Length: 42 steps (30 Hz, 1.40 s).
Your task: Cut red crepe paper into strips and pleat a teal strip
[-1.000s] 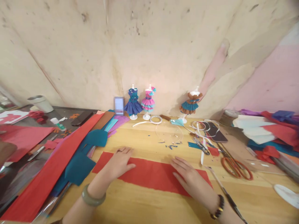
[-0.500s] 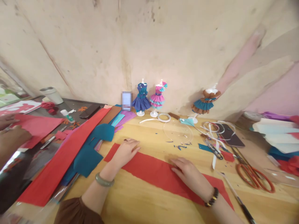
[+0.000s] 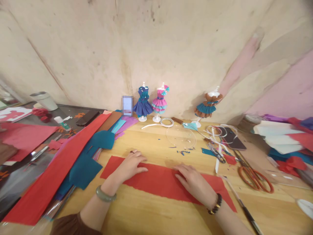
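A long strip of red crepe paper (image 3: 156,181) lies flat on the wooden table (image 3: 146,215) in front of me. My left hand (image 3: 130,166) rests on its left part, palm down with the thumb apart from the fingers. On the right part of the strip lies my right hand (image 3: 190,181), its fingers stretched out toward the middle. Neither hand grips anything. Beyond the strip stand small dress forms: one in a blue and teal dress (image 3: 143,102), one in a pink dress (image 3: 159,101), and one in a brown and teal dress (image 3: 207,106).
Orange-handled scissors (image 3: 255,178) and a pen-like tool (image 3: 244,209) lie to the right, near a dark phone (image 3: 233,138) and white ribbon (image 3: 217,163). Stacked papers, including a long red sheet (image 3: 58,163), cover the left. A co-worker's hand (image 3: 7,151) is at the far left.
The camera view swung right-to-left and back a little. My hands stay on the red strip, with the right hand slightly shifted along it. The co-worker's hands at the left moved too.
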### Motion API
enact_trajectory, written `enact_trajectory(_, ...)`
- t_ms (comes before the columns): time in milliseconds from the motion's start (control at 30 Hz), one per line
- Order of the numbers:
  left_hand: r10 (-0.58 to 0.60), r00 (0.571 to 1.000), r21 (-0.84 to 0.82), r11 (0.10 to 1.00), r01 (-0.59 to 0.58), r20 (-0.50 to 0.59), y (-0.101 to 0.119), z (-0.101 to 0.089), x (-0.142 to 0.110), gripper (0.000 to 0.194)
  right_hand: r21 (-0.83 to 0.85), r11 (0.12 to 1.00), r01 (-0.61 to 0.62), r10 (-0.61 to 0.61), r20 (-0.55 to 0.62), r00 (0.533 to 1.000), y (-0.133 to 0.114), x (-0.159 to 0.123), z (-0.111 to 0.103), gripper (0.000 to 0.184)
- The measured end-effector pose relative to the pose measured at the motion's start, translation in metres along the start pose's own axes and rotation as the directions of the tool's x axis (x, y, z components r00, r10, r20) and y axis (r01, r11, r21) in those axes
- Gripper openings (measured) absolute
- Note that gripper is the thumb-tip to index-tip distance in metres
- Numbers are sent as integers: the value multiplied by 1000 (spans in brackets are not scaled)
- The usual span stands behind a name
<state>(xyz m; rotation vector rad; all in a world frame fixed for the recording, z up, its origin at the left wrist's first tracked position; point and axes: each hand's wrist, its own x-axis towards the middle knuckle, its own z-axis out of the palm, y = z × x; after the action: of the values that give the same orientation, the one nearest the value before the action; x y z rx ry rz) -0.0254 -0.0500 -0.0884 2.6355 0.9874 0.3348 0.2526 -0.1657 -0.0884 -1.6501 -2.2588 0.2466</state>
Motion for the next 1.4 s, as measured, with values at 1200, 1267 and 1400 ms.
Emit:
enact_trajectory(1200, -141, 989, -48, 989, 143, 36, -8, -6, 2, 26, 12, 930, -367, 358, 196, 913, 60, -69, -39, 25)
enact_trajectory(1267, -96, 995, -24, 995, 96, 27, -11, -7, 3, 19, 18, 940, -341, 336, 129, 933, 69, -70, -35, 28)
enact_trajectory(1400, -39, 997, 41, 998, 42, -62, -17, -7, 3, 13, -47, 950, -309, 309, -13, 951, 88, -65, -33, 31)
